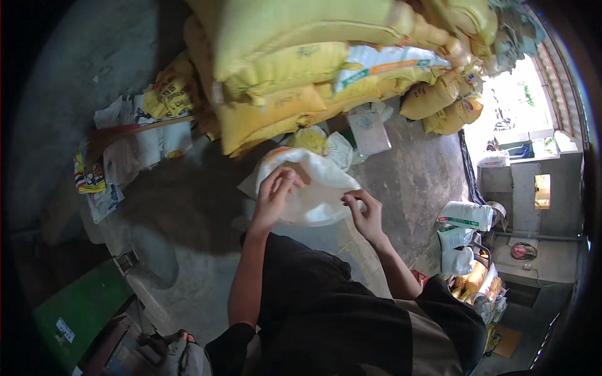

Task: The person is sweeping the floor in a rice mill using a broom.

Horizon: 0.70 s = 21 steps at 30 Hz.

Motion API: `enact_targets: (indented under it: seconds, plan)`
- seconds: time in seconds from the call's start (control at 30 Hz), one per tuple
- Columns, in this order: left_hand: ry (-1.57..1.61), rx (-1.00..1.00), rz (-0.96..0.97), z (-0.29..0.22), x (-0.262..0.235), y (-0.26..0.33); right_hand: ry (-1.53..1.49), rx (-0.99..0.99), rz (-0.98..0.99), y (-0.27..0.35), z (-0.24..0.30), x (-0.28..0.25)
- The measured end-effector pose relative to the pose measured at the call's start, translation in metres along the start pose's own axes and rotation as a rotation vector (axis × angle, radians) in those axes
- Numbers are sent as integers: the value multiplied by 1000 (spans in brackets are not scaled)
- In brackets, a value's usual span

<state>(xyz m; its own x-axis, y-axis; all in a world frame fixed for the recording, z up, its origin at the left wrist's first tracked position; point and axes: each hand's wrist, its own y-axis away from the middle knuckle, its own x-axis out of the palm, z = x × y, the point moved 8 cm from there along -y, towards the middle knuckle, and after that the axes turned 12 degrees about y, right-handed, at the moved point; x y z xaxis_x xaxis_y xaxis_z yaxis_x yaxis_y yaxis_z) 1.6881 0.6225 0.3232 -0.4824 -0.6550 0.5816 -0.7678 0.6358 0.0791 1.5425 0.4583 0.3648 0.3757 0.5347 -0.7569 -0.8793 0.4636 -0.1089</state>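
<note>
- A white woven plastic sack point(316, 188) stands open-mouthed on the grey concrete floor point(188, 207), right in front of the person and just below the heap of stacked yellow sacks point(282, 75).
- The left hand point(274, 197) rests on the sack's near left rim; its fingers point(283, 177) are curled over the edge and pinch the white fabric, so the rim lies between fingertips and thumb.
- The right hand point(365, 213) is at the sack's right rim; its fingers point(352, 198) are bent and close on the edge of the fabric there, thumb side toward the sack.
- The two hands are apart, with the sack's open mouth stretched between them; a pale orange-brown patch shows at the far upper edge of the opening.
- Both bare forearms run down from the hands to the person's black clothing point(332, 313) at the lower edge of the view.
- Beyond the sack, touching the foot of the yellow pile, lie a crumpled pale yellow bag point(308, 139) and a clear plastic bag point(369, 128).
- To the left, well apart from the hands, flat printed paper bags point(135, 135) are strewn on the floor, with a long wooden stick point(147, 127) lying across them.
- At the lower left is a green board point(78, 310).
- To the right, near the person's right elbow, small white bags with green print point(465, 216) are heaped by a grey wall.
</note>
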Motion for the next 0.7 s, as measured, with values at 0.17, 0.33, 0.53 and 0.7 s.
enact_targets:
  seconds: [0.17,0.33,0.53,0.7]
  plan:
    - [44,-68,-262,-40,-216,26,-3,-19,201,-58,74,172]
    - [57,-125,-963,-42,-485,122,157,-59,379,-144,116,375]
    - [-120,-374,-1452,27,-750,298,815,-107,451,-279,36,675]
    - [-203,-669,-1499,111,-866,429,1010,-236,501,-374,20,877]
